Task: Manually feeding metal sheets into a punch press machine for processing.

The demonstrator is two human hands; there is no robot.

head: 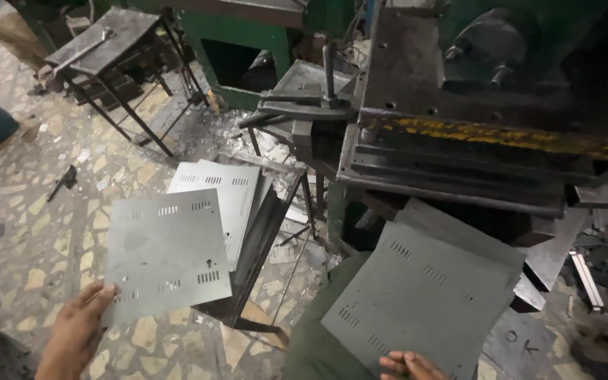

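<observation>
Left hand [72, 331] keeps a pinching grip on the lower left corner of a grey metal sheet [165, 253], thumb on top and the other fingers hidden under it. Right hand [411, 365] lies with its fingertips on the near edge of a second slotted sheet [423, 295]; whether that grip is closed around the edge cannot be told, since only the fingertips show at the bottom of the view.

Largest in view is the press machine [473, 134], dark steel with a worn yellow strip along its front, filling the upper right. Below it, the second sheet tops a stack of like sheets resting on the person's green-trousered lap, just under the machine's bed. The held sheet, punched with rows of short slots, hangs tilted above the floor [22, 232] and overlaps a small dark metal stand [262, 239]. On that stand lies a pile of lighter punched sheets [223, 190]. Farther back at upper left stands a metal stool [107, 49]. Scrap strips [589, 281] lie scattered at far right.
</observation>
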